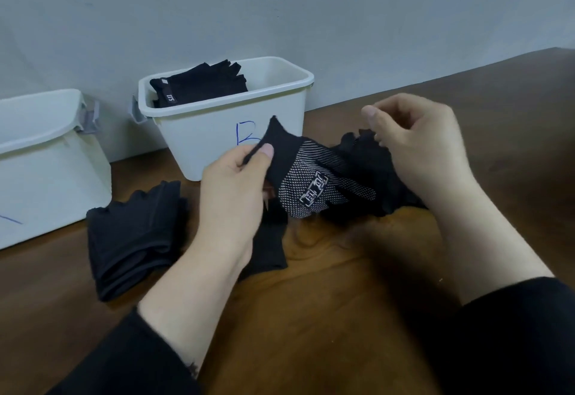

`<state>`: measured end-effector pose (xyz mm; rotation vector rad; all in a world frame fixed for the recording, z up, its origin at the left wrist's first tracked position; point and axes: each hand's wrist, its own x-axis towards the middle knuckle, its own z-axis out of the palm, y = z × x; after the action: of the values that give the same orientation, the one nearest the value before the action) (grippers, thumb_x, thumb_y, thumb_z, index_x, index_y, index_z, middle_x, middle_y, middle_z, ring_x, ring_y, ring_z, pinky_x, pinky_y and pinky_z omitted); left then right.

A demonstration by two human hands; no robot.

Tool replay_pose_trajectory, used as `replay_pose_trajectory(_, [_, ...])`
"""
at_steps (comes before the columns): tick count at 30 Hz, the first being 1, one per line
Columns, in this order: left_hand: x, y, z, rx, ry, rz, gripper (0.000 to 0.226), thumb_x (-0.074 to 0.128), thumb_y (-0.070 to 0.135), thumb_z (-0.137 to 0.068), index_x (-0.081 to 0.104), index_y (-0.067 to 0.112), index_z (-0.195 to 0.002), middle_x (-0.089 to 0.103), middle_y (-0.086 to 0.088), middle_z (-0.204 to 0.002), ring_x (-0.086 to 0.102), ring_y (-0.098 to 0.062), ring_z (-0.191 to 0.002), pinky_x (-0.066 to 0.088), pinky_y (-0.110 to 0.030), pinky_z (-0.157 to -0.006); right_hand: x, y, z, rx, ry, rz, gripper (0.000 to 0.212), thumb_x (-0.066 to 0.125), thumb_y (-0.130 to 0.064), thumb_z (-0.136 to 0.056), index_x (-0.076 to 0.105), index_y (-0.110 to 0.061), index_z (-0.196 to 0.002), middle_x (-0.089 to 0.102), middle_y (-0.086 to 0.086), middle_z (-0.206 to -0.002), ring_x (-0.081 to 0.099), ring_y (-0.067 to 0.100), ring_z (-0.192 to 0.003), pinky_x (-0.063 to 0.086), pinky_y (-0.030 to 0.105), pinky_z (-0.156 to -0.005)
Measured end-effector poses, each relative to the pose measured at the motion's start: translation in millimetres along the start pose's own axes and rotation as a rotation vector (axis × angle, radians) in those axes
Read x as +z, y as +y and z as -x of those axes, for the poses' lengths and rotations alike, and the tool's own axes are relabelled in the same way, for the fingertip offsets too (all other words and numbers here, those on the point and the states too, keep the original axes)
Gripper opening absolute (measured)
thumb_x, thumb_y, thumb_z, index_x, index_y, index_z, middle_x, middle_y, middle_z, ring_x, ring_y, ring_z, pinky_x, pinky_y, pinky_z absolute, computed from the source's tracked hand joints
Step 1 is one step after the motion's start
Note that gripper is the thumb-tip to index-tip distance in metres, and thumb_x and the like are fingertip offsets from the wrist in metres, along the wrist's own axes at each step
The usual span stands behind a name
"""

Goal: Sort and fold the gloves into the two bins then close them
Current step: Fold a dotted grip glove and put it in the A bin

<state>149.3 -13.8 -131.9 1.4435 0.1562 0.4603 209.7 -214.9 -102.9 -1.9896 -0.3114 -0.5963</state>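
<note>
A black glove (317,186) with white grip dots and a printed logo is stretched between both hands just above the wooden table. My left hand (233,195) pinches its cuff end between thumb and fingers. My right hand (420,148) grips its finger end. A second black glove piece (269,248) lies on the table under my left hand. A stack of folded black gloves (133,239) rests to the left. A white bin marked B (217,142) holds folded black gloves (199,84). Another white bin (46,170) stands at the far left.
Both bins stand open against the grey wall (280,5), with grey latches on their sides. The brown wooden table (342,301) extends to the right and toward me. My black sleeves cover the lower corners of the view.
</note>
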Motion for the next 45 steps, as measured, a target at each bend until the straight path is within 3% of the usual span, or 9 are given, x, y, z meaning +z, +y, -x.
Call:
replay_pose_trajectory(8, [-13,7,-8,0.031,0.003,-0.009,0.018,0.056,0.019,-0.101,0.073,0.017,-0.108,0.077,0.000,-0.099,0.072,-0.013,-0.090,0.054,-0.026,-0.072,17,-2,10,-0.021,-0.142,-0.051,0.023,0.064,-0.036,-0.097,0.072,-0.022,-0.081,0.070,-0.003,-0.073,0.066,0.017,-0.072,0.056,0.044,-0.074])
replay_pose_trajectory(14, [-24,36,-35,0.054,-0.039,0.019,0.018,0.052,0.017,-0.103,0.069,0.016,-0.110,0.075,0.001,-0.101,0.069,-0.007,-0.079,0.055,-0.028,-0.076,38,7,18,-0.017,-0.226,-0.094,0.022,0.062,-0.032,-0.098,0.073,-0.020,-0.083,0.071,-0.002,-0.076,0.066,0.020,-0.075,0.055,0.044,-0.077])
replay_pose_trajectory(18, [-32,64,-68,0.164,-0.029,-0.102,0.016,0.052,0.017,-0.103,0.067,0.016,-0.101,0.073,-0.003,-0.101,0.068,-0.015,-0.090,0.054,-0.043,-0.092,42,11,20,-0.019,-0.257,-0.066,0.024,0.058,-0.039,-0.099,0.073,-0.025,-0.087,0.071,-0.003,-0.080,0.066,0.018,-0.079,0.056,0.048,-0.079])
replay_pose_trajectory(22, [-35,86,-76,0.349,-0.006,-0.221,0.016,0.054,0.018,-0.100,0.067,0.025,-0.094,0.071,0.008,-0.089,0.064,-0.009,-0.086,0.051,-0.032,-0.079,41,14,20,-0.010,-0.277,-0.055,0.026,0.055,-0.044,-0.099,0.072,-0.029,-0.088,0.071,0.000,-0.083,0.068,0.021,-0.082,0.057,0.052,-0.081])
replay_pose_trajectory(25, [-44,76,-48,0.438,-0.190,-0.545,0.018,0.057,0.017,-0.100,0.070,0.029,-0.100,0.070,0.019,-0.089,0.062,0.007,-0.086,0.046,-0.015,-0.084,40,15,19,0.012,-0.277,-0.045,0.026,0.054,-0.045,-0.099,0.072,-0.029,-0.088,0.071,-0.001,-0.084,0.068,0.025,-0.082,0.057,0.053,-0.081])
replay_pose_trajectory(28, [-70,38,-7,0.448,-0.465,-1.046,0.020,0.059,0.026,-0.099,0.072,0.030,-0.113,0.067,0.021,-0.120,0.055,0.009,-0.113,0.035,-0.007,-0.101,38,12,18,0.003,-0.297,-0.028,0.027,0.052,-0.047,-0.098,0.072,-0.031,-0.089,0.072,-0.003,-0.083,0.068,0.024,-0.081,0.058,0.052,-0.080])
replay_pose_trajectory(31, [-87,6,23,0.349,-0.614,-1.300,0.034,0.052,0.043,-0.099,0.064,0.036,-0.130,0.049,0.022,-0.144,0.039,0.005,-0.134,0.023,-0.019,-0.117,38,7,22,-0.025,-0.416,0.001,0.031,0.049,-0.054,-0.095,0.071,-0.033,-0.089,0.072,0.001,-0.082,0.068,0.028,-0.081,0.058,0.053,-0.080])
replay_pose_trajectory(38, [-93,-15,41,0.343,-0.542,-1.355,0.046,0.041,0.058,-0.098,0.056,0.039,-0.137,0.044,0.021,-0.148,0.035,0.001,-0.136,0.027,-0.027,-0.115,50,-4,40,-0.084,-0.696,0.081,0.018,0.056,-0.046,-0.098,0.072,-0.041,-0.092,0.070,-0.024,-0.089,0.066,0.000,-0.085,0.058,0.032,-0.081])
replay_pose_trajectory(45, [-105,-6,41,0.478,-0.444,-1.338,0.049,0.034,0.061,-0.097,0.072,0.036,-0.113,0.066,0.018,-0.118,0.056,0.000,-0.108,0.042,-0.033,-0.098,76,-16,60,-0.329,-0.914,0.273,0.034,0.057,-0.056,-0.094,0.067,-0.041,-0.124,0.053,-0.027,-0.116,0.047,-0.005,-0.112,0.038,0.021,-0.100])
